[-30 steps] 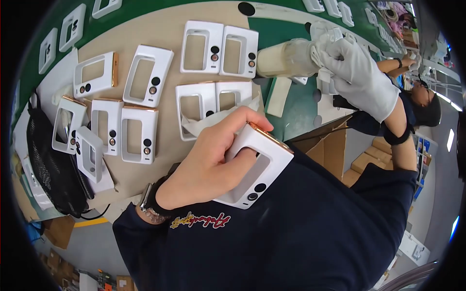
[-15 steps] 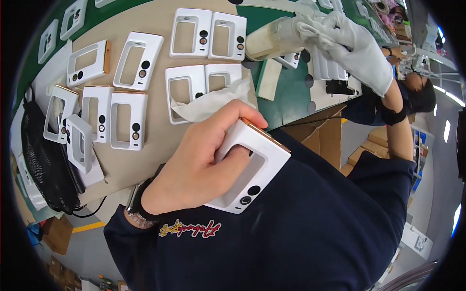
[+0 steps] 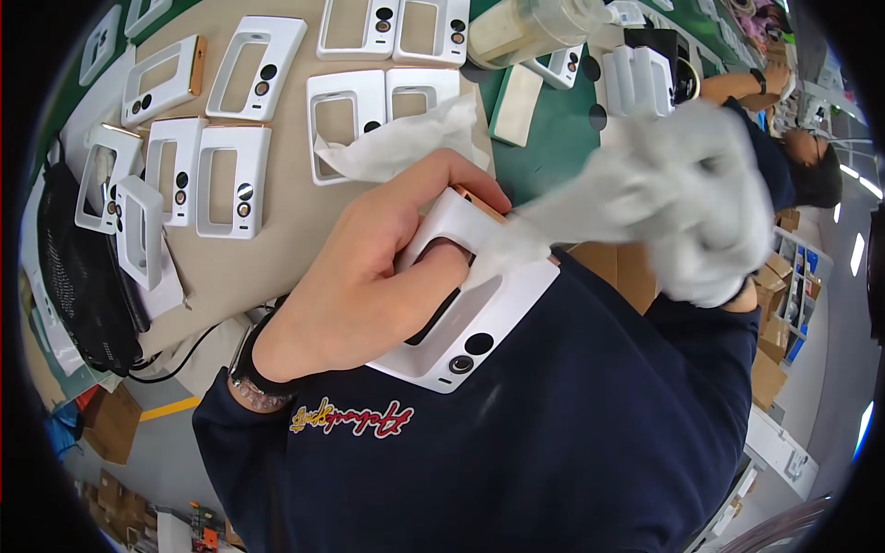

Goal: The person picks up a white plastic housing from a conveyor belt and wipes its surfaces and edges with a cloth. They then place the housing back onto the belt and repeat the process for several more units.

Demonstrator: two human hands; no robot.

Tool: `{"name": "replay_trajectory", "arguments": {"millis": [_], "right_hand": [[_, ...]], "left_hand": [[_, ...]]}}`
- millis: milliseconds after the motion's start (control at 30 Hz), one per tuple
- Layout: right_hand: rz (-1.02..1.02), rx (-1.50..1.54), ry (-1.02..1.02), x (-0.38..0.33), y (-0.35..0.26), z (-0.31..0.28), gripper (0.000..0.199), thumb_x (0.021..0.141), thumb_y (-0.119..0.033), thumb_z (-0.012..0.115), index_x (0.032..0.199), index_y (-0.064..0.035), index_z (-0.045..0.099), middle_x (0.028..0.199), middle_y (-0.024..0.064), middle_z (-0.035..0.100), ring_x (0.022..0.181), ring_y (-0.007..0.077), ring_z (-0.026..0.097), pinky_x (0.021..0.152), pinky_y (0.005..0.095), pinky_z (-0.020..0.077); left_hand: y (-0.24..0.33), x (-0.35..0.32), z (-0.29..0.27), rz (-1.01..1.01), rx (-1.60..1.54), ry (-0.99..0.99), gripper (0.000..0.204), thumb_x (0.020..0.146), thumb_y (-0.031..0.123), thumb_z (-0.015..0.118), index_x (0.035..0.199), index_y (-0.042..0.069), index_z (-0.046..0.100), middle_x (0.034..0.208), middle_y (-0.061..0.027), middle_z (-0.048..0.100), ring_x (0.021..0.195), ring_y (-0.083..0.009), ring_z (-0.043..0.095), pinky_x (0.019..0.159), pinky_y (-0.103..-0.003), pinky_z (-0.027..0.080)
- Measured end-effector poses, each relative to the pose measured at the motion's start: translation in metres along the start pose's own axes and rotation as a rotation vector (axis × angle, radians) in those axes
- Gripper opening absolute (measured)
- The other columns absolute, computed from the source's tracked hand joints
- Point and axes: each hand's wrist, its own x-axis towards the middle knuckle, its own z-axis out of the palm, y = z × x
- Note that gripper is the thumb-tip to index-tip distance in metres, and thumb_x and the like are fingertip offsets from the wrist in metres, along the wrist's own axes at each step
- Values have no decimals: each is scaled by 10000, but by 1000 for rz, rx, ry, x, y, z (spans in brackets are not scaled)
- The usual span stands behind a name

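My bare left hand (image 3: 355,276) grips a white plastic frame-shaped housing (image 3: 502,309) in front of my chest, thumb inside its opening. The housing is tilted. It has a copper-coloured end strip, partly covered by my fingers, and two dark round parts near its lower end. My right hand (image 3: 705,198), in a white glove, is smeared by motion. A blurred white tip, fingertip or cloth I cannot tell, reaches left from it to the housing's upper side. Whether its fingers are closed on anything is not clear.
Several similar white housings (image 3: 232,184) stand on the beige mat. A crumpled white tissue (image 3: 406,138) lies over two of them. Beyond are a clear bottle of pale liquid (image 3: 507,35) and a white block (image 3: 518,106). A black mesh bag (image 3: 83,276) lies left; another person (image 3: 774,147) sits right.
My gloved right hand has come from the bottle down to the housing. My left hand keeps its hold on the housing. The table's contents appear higher in the view.
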Motion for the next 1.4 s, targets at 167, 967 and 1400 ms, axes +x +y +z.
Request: {"name": "replay_trajectory", "arguments": {"millis": [167,967,1400], "right_hand": [[366,147,402,-20,-8,2,187,691,-13,541,862,63,549,812,113,561,719,170,566,567,247,443],[-50,4,-446,-31,-8,33,383,601,-132,670,923,9,517,635,25,443,446,156,382,372,260,272],[-49,51,-478,-26,-24,47,384,657,-256,635,906,14,523,502,19,410,327,157,387,313,278,277]], "left_hand": [[-6,1,0,10,-44,-7,307,700,-7,365,996,20,446,680,18,459,467,10,336,417,-142,258],[-23,11,3,-2,292,-141,351,644,-75,355,970,14,447,795,-62,526,744,-107,489,686,-216,376],[-26,12,4,-12,200,-161,329,622,-62,348,930,9,443,781,-55,514,743,-113,482,699,-223,367]]}}
